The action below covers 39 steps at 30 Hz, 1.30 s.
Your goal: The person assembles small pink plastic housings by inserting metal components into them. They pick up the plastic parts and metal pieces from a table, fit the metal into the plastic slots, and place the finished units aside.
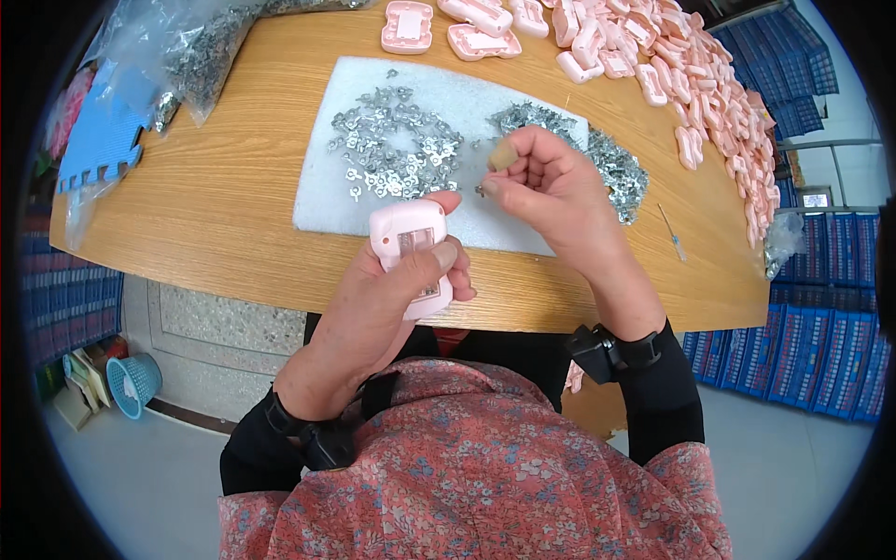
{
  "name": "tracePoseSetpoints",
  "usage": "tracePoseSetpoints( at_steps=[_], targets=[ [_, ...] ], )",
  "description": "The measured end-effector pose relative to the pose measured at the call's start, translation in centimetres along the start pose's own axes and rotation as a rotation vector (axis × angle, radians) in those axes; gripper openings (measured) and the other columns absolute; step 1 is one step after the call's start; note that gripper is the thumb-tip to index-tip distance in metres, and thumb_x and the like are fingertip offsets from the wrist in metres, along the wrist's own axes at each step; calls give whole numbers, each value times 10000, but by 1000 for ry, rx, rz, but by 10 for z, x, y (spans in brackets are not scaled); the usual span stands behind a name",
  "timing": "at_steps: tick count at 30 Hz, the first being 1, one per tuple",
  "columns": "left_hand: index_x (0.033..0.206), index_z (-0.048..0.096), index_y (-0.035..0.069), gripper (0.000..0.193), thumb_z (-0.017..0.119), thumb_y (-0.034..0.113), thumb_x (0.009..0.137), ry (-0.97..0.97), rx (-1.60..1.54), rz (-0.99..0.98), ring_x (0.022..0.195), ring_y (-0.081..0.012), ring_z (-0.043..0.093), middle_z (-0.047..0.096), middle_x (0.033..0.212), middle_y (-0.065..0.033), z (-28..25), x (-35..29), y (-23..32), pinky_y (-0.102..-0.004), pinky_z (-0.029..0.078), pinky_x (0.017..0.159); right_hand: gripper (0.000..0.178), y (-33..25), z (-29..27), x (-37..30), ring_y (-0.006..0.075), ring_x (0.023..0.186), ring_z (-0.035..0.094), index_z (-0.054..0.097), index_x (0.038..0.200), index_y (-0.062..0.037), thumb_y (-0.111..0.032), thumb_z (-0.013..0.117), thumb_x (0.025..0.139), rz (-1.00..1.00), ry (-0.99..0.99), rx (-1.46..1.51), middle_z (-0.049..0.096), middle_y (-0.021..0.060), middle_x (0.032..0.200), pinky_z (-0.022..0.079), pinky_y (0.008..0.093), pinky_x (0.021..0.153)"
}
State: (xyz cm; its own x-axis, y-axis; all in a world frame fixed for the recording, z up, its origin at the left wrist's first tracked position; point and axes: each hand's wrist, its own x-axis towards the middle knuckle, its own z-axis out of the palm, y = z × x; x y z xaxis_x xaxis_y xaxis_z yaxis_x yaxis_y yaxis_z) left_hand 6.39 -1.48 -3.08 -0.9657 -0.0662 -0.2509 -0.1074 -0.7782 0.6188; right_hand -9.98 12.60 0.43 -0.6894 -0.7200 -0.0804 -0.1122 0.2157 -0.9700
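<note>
My left hand [373,289] grips a pink plastic casing [396,224] with a recessed compartment facing up, the thumb lying across it. The casing is just over the near edge of the white foam sheet [322,205]. To its right, my right hand [551,182] pinches a tiny metal piece [481,189] between thumb and forefinger; a tan cover wraps one fingertip. Loose silvery metal contact pieces [397,140] are spread over the foam beyond my left hand. Another pile of small metal parts [616,173] lies behind and right of my right hand, partly hidden by it.
Pink casings [672,65] are heaped along the table's far right side, with several at the back [408,26]. A plastic bag of metal parts [201,56] and a blue foam mat [103,126] occupy the far left. A thin pointed tool [671,233] lies at right on the wooden table [252,168].
</note>
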Motion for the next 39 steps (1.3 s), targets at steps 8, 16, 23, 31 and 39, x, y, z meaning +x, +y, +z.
tracePoseSetpoints(
  at_steps=[8,16,23,31,39],
  targets=[
    [1430,476,18,544,668,68,924,47,91,73,911,-128,629,628,1038,-38,13,16,5,-290,540,800,161,-6,13,-28,14,815,579,598,1037,-54,-33,695,911,99,-41,340,623,-47,897,477,185,747],
    [1404,500,8,464,620,145,977,82,210,-39,821,-139,647,643,987,-41,22,14,2,-311,569,778,179,-8,0,-38,20,823,572,583,1048,-46,-39,688,903,110,-123,251,635,-33,915,482,200,769],
    [1275,565,18,637,275,545,1066,-37,-214,-239,813,-234,708,697,924,-116,13,18,-4,-462,631,732,188,-3,11,-42,60,816,578,591,1031,-43,-60,712,888,-187,43,16,615,-19,879,479,230,771],
    [1213,601,32,618,276,539,1072,-59,-279,-271,823,-241,725,713,948,-109,16,20,-8,-498,640,742,189,5,17,-44,206,797,663,597,993,-34,-68,721,856,-305,152,-320,623,92,861,529,319,672],
    [1332,477,57,553,256,503,1092,-8,-190,-290,820,-212,700,669,959,-94,21,18,-6,-449,636,756,142,0,17,-45,280,782,626,640,894,-44,-14,732,790,-534,180,-635,650,68,818,520,369,680]
  ],
)
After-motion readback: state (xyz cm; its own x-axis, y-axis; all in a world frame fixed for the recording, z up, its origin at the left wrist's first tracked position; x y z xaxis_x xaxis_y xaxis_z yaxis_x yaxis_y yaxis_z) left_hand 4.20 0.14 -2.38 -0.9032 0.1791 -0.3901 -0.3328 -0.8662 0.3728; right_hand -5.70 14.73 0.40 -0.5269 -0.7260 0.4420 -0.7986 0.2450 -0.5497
